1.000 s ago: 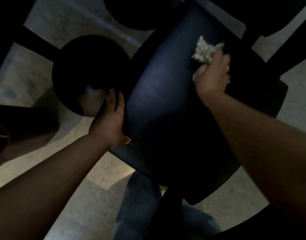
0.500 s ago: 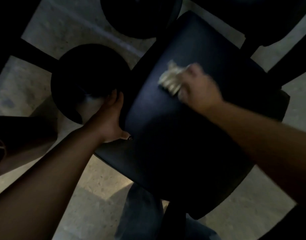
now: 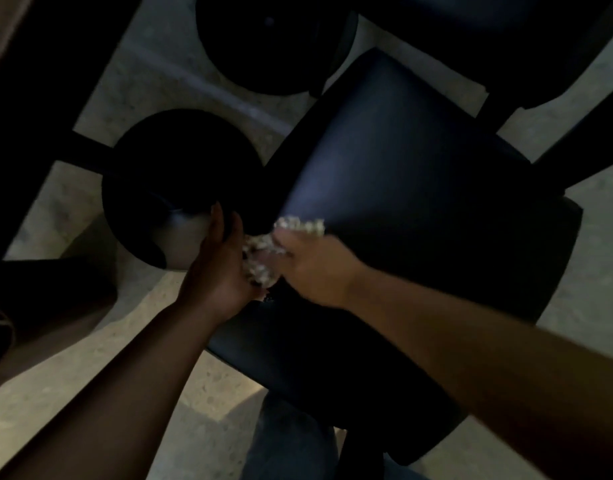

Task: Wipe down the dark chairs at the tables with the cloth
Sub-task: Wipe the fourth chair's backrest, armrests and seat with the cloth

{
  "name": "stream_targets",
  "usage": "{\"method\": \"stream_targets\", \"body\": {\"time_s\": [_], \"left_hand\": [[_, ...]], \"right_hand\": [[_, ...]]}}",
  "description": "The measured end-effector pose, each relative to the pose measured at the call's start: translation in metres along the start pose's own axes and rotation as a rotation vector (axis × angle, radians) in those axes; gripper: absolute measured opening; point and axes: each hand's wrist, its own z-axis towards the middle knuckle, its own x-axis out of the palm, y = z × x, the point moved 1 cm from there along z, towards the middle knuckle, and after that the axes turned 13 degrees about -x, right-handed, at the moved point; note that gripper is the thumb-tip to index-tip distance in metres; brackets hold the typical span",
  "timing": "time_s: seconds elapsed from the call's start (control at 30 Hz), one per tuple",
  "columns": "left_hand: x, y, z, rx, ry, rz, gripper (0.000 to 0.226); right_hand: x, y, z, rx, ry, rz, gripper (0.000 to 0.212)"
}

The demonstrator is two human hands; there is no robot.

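Note:
A dark padded chair (image 3: 419,209) fills the middle of the view, seen from above. My right hand (image 3: 312,268) grips a pale crumpled cloth (image 3: 263,252) and presses it against the chair near its left edge. My left hand (image 3: 222,261) holds that same left edge, fingers wrapped around it, right beside the cloth. Part of the cloth is hidden between my two hands.
A round dark table base (image 3: 180,181) stands left of the chair, another round base (image 3: 263,43) farther back. More dark chairs (image 3: 505,36) sit at the top right. My trouser leg (image 3: 291,441) shows below the chair. Pale stone floor (image 3: 73,375) lies around.
My right hand has swept the cloth from the chair's far upper part down and left across the surface to its left edge, ending beside my left hand. The left hand kept its hold.

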Motion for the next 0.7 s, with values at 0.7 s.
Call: {"method": "stream_targets", "body": {"time_s": [0.7], "left_hand": [[-0.015, -0.033, 0.014, -0.057, 0.149, 0.24, 0.132]], "right_hand": [[0.014, 0.018, -0.084, 0.027, 0.249, -0.081, 0.032]]}}
